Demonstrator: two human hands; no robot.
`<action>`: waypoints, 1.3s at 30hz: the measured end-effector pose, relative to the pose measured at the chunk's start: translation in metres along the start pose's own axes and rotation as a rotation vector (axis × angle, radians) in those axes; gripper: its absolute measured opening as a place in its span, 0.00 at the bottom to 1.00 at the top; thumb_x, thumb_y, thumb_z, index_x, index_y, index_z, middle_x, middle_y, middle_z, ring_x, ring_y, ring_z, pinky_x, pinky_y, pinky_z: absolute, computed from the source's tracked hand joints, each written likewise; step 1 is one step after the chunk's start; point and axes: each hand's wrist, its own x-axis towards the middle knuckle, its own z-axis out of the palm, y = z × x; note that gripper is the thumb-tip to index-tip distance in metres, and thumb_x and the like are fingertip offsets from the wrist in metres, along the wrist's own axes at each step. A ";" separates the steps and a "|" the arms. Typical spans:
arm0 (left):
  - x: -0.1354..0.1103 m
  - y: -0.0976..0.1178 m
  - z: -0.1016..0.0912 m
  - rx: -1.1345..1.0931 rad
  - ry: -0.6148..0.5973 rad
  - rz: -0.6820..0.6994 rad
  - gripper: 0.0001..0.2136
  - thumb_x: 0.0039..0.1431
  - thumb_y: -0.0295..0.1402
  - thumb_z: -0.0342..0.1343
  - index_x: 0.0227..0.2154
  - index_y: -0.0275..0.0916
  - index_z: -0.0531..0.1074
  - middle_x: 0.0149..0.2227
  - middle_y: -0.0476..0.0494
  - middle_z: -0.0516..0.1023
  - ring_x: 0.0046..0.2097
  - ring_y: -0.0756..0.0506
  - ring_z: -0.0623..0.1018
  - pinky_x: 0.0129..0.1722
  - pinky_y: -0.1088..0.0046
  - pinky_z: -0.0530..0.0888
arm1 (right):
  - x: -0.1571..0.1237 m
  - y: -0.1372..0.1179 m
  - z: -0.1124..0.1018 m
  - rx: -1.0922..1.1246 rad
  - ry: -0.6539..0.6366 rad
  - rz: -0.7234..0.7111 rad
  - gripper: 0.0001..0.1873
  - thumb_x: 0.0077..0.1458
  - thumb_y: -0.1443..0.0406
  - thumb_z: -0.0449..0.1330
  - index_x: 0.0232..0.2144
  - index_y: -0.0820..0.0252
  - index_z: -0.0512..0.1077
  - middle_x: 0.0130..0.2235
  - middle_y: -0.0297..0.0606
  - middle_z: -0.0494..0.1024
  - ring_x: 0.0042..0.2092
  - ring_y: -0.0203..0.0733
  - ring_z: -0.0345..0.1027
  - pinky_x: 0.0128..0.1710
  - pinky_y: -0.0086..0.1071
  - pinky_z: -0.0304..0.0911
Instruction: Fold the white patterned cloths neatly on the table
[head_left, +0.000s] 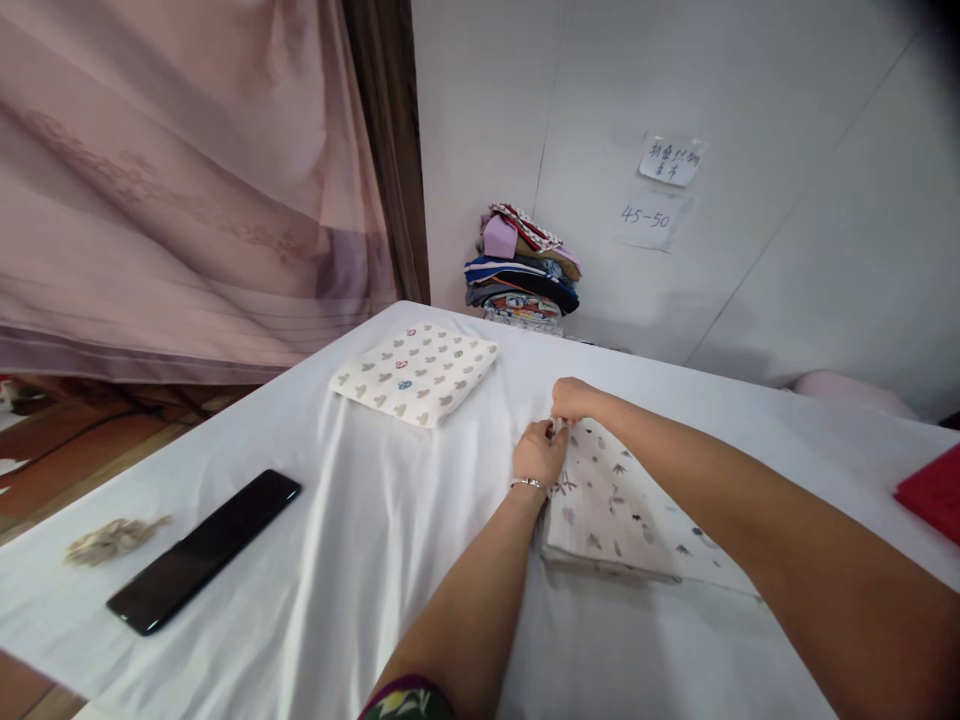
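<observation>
Right, here I am at the far left corner of the cloth (600,515), which lies on the white-draped surface (420,560), right in front of me. My left hand (538,452) has a narrow grip, fingertips bunched on that corner; my right hand (574,400) is curled up tight just beside it, pinching the far edge. I judge this stuff light, soft and thin, no danger of breaking, but floppy: it'll crease and slump if I take it mid-panel. Corners and folded edges are the place to hold, with several layers pinched together, since they could slide on each other. The near fold looks thicker, so it should give a firmer hold.

What's in the way? Mostly me: my right forearm crosses the cloth and hides part of it. The drape wrinkles to the left, and I could nip it by mistake. Ahead and left sits a printed bundle (416,375), neatly squared; further left, a black slab (202,550) and a beige tuft (112,540), well apart from my hands. Something red (934,490) pokes in at far right; beyond the far edge, a clothes pile (525,270).
</observation>
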 end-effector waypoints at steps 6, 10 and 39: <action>0.000 0.002 0.002 -0.097 0.043 -0.012 0.12 0.55 0.38 0.51 0.40 0.41 0.71 0.38 0.45 0.73 0.36 0.49 0.73 0.34 0.75 0.65 | -0.007 -0.004 -0.003 0.046 -0.039 0.016 0.06 0.42 0.71 0.58 0.21 0.70 0.74 0.19 0.41 0.75 0.22 0.37 0.69 0.23 0.25 0.63; -0.001 0.002 0.002 -0.074 0.018 0.043 0.11 0.57 0.36 0.49 0.40 0.41 0.71 0.37 0.45 0.73 0.36 0.49 0.72 0.33 0.75 0.65 | -0.009 -0.006 -0.005 0.058 -0.037 0.014 0.06 0.42 0.72 0.57 0.22 0.71 0.74 0.19 0.41 0.75 0.21 0.36 0.69 0.23 0.25 0.63; 0.011 0.000 -0.001 -0.093 -0.092 -0.078 0.09 0.52 0.34 0.52 0.35 0.41 0.74 0.37 0.46 0.74 0.36 0.48 0.73 0.33 0.76 0.66 | -0.038 0.020 0.030 0.499 0.124 -0.033 0.16 0.48 0.75 0.50 0.36 0.64 0.74 0.31 0.36 0.77 0.32 0.34 0.69 0.29 0.23 0.62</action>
